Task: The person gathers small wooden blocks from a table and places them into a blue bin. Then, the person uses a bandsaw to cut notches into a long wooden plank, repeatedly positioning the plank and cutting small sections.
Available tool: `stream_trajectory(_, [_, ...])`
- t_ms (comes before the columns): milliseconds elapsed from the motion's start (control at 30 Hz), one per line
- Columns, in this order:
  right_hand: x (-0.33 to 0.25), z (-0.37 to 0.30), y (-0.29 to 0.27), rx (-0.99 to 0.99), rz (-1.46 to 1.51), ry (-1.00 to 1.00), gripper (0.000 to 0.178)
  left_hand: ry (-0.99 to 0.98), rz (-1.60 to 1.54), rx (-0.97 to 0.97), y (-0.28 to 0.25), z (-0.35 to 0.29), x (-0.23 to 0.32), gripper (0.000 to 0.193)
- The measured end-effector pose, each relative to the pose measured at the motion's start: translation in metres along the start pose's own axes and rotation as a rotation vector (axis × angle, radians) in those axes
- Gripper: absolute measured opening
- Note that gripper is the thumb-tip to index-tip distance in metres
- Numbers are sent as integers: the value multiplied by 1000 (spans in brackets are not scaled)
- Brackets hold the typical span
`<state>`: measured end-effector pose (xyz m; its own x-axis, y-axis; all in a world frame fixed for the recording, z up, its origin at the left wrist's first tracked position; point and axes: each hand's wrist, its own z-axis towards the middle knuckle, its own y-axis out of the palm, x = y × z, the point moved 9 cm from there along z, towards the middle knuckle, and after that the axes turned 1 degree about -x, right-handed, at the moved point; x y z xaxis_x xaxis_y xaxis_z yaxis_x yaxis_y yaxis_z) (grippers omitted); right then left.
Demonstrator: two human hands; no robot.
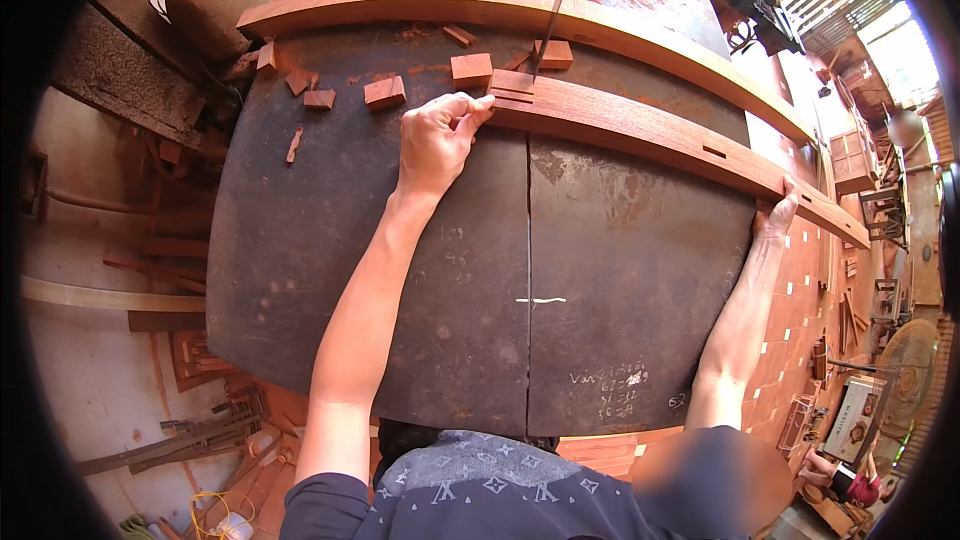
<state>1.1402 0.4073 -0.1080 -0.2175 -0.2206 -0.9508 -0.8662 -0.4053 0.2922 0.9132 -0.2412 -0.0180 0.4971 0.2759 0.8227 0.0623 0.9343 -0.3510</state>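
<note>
A long reddish wooden beam lies across the dark metal saw table, its right part reaching past the table's edge. Its left end bears a few parallel dark cuts, and mortise slots show farther along. My left hand is closed on that cut end, thumb and fingers pinching its near corner. Toward the other end, my right hand wraps round the beam, some of its fingers hidden underneath. A thin upright band saw blade comes down at the beam's far side, close to the cut end.
Behind lies a second long beam. Small offcut blocks are scattered on the table's far left. A slit runs from the blade toward me. A plastic jug stands at far left; another person sits at lower right.
</note>
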Motion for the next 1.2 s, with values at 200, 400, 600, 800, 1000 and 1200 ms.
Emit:
stream_trajectory(200, [-2,-1,0,-11,2,-11,39,-32,-12,5,1,3,2,6])
stream_trajectory(400, [0,-2,5,-9,-3,-7,40,-42,4,7,1,4,-1,7])
stream_trajectory(600, [4,2,9,-21,22,2,44,-45,-6,11,1,5,-2,7])
stream_trajectory(800, [9,24,-7,-41,20,28,47,-19,-12,20,4,7,0,8])
stream_trajectory(1000, [6,9,9,-56,41,7,48,-14,24,13,5,6,-8,9])
stream_trajectory(1200, [1,0,20,-74,78,-4,48,7,72,26,5,4,-5,7])
